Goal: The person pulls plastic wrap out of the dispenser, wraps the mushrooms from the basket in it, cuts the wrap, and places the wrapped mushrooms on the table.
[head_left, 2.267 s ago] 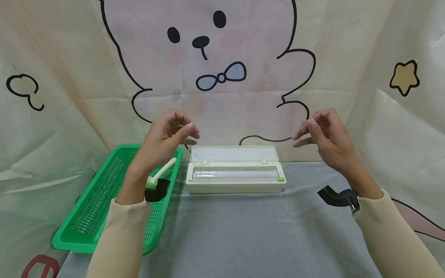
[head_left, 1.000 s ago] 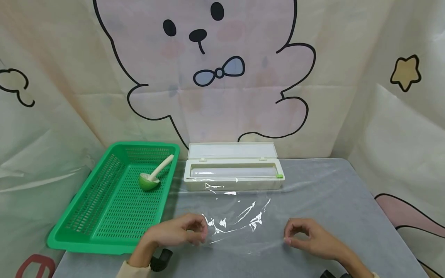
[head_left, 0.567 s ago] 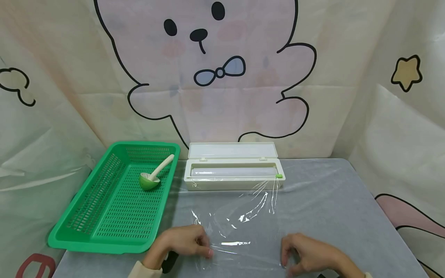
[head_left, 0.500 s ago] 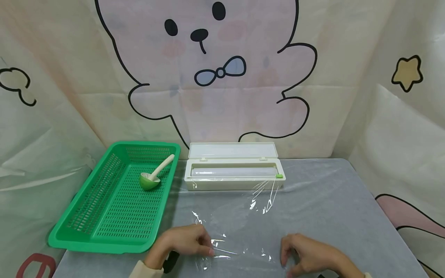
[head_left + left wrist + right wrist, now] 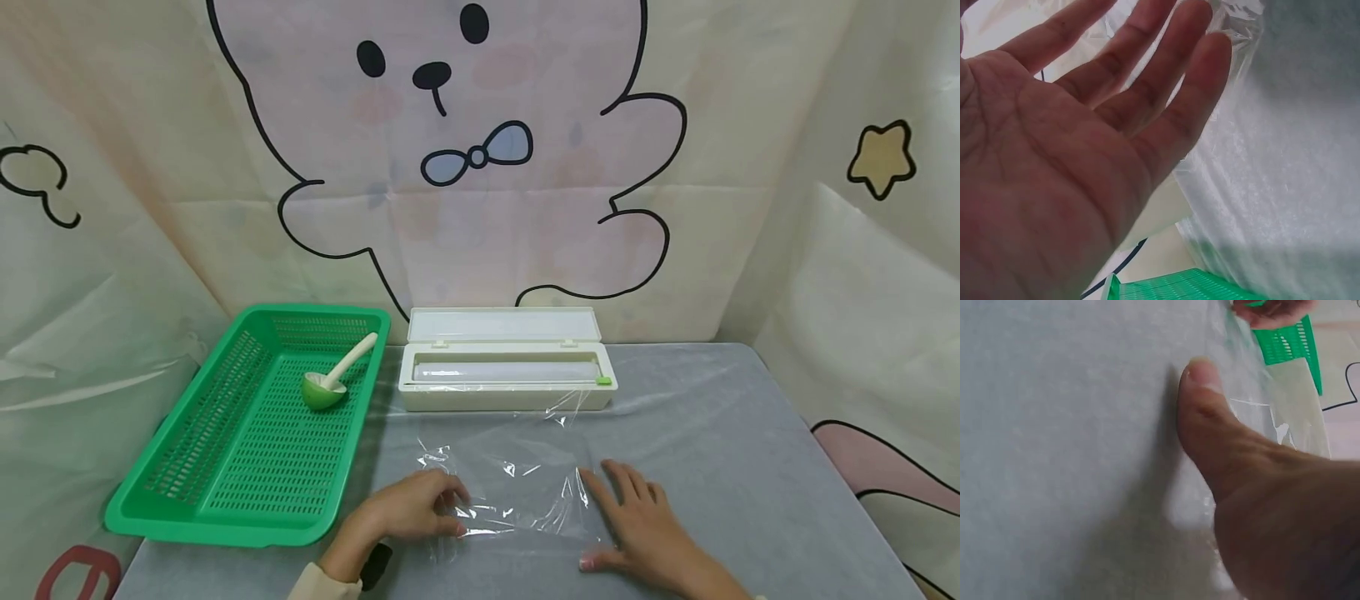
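One sheet of cling film (image 5: 519, 483) runs from its far dispenser (image 5: 480, 401) over the desk (image 5: 720, 450); probably light, limp and clingy, best pinched by both side edges; left grip (image 5: 416, 506) loosely parted, right grip (image 5: 647, 533) spread wide.

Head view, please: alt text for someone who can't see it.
A person's left hand and spread right hand are at opposite sides of crinkled clear plastic film over a grey-covered table. Beyond the hands sits an open white film dispenser; to the left, a green basket holds a ladle.
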`<state>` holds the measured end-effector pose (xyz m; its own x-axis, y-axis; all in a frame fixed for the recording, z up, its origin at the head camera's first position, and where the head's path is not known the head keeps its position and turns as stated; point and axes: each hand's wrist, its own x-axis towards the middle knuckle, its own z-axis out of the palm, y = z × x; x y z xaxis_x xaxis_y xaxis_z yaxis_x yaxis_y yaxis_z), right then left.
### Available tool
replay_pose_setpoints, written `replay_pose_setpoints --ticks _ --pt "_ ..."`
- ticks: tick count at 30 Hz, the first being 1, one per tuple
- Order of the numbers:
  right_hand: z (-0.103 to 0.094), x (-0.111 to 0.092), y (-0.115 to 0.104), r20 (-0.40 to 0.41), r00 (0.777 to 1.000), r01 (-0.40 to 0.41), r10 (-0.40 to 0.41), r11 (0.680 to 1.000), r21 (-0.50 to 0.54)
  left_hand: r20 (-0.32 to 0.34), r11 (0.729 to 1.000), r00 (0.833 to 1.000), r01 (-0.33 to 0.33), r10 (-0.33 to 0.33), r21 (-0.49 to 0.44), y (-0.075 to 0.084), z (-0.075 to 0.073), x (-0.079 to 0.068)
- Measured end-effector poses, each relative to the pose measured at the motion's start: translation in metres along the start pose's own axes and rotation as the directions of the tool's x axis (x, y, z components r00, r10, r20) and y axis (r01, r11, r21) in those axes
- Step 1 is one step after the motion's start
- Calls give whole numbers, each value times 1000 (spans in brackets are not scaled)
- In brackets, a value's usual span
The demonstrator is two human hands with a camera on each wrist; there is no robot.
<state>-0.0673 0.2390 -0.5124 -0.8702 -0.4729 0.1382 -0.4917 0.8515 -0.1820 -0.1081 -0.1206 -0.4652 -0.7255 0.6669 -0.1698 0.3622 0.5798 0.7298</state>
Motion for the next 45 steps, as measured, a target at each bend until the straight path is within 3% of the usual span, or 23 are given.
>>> replay_pose_setpoints --ticks 8,15,20,27,31,34,37,40,43,45 --pt "-2 -6 -1 168 983 -76 77 997 -14 -28 998 998 49 -48 27 0 0 1" --pt "-16 -5 -8 280 951 -135 129 991 0 -1 998 999 54 -54 24 2 -1 1" --pt "-19 -4 -10 220 965 -154 142 987 37 9 998 998 62 -63 31 4 -2 0" --pt "-8 -1 -6 129 981 -144 146 989 -22 -9 999 999 49 -49 19 11 -11 -6" --pt "-3 -4 -4 98 986 -129 133 990 -52 -58 1000 998 30 -30 4 20 -26 -16" --pt "0 -6 -3 99 985 -134 139 989 -60 -130 1000 992 8 -7 10 25 -41 -23" --pt "2 -6 -3 115 982 -142 149 988 -65 -223 1000 975 -3 4 4 27 -57 -30" --pt "3 -6 -2 124 980 -150 157 987 -63 -320 1000 947 -4 -5 -27 24 -73 -35" --pt "4 -6 -2 130 978 -154 161 986 -57 -428 996 903 12 -50 -91 19 -88 -39" --pt "4 -5 -3 137 977 -158 164 986 -57 -507 994 859 24 -75 -107 13 -98 -40"
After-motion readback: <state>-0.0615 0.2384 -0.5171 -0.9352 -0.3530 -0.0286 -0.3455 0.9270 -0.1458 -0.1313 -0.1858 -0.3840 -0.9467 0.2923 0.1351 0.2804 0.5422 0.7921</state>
